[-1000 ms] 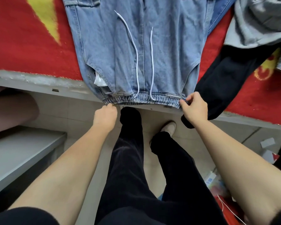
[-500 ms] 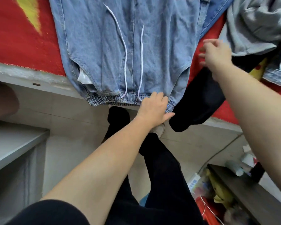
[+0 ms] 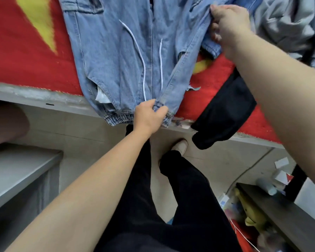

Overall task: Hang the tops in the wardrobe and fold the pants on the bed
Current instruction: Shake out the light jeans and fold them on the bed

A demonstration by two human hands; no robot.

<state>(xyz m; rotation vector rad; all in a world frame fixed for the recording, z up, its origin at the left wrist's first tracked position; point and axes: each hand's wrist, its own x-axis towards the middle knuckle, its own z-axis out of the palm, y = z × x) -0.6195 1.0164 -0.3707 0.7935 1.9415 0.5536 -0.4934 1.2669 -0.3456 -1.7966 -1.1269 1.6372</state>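
Light blue denim pants (image 3: 120, 57) with white drawstrings lie on the red bed cover (image 3: 25, 66), their elastic waistband hanging over the bed's front edge. My left hand (image 3: 149, 117) pinches the waistband near its middle. My right hand (image 3: 227, 28) grips the pants' right side higher up on the bed, and that side is lifted and folded inward. A black garment (image 3: 225, 113) drapes over the bed edge to the right. A grey top (image 3: 289, 24) lies bunched at the far right.
The bed's grey front edge (image 3: 35, 95) runs across the view. A grey shelf (image 3: 16, 170) stands at the lower left. A dark low table (image 3: 273, 211) with clutter and floor litter sits at the lower right. My black-trousered legs stand on the tiled floor.
My right hand moved from the black garment's side up onto the pants' right side and pulled it inward. My left hand went from lying flat on the waistband to pinching it.
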